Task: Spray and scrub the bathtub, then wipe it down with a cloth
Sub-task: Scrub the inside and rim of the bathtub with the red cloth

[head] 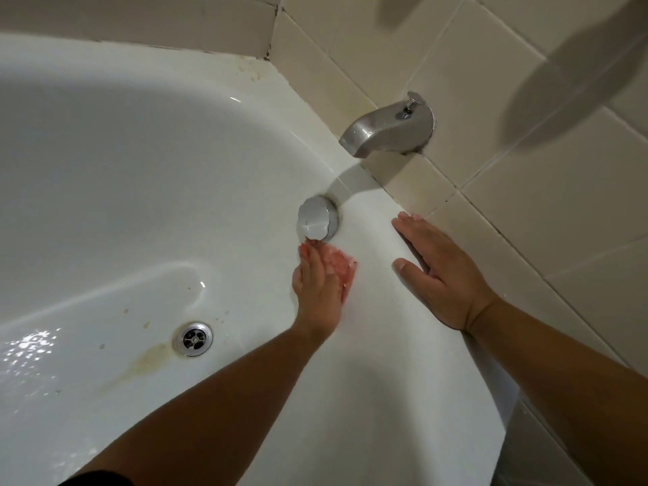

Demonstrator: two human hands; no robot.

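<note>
A white bathtub [122,163] fills the view, with yellowish stains on its floor near the metal drain [192,339]. My left hand [317,285] presses a pink, reddish scrubber or cloth [342,266] flat against the tub's inner wall, just below the round grey overflow knob [317,219]. Most of the pink thing is hidden under the hand and blurred. My right hand [441,271] lies flat, fingers straight, on the tub's white rim beside the tiled wall.
A dull metal spout [389,129] sticks out of the beige tiled wall [508,100] above the overflow knob. The tub rim [368,345] runs down toward the lower right. Water glints on the tub floor at the lower left.
</note>
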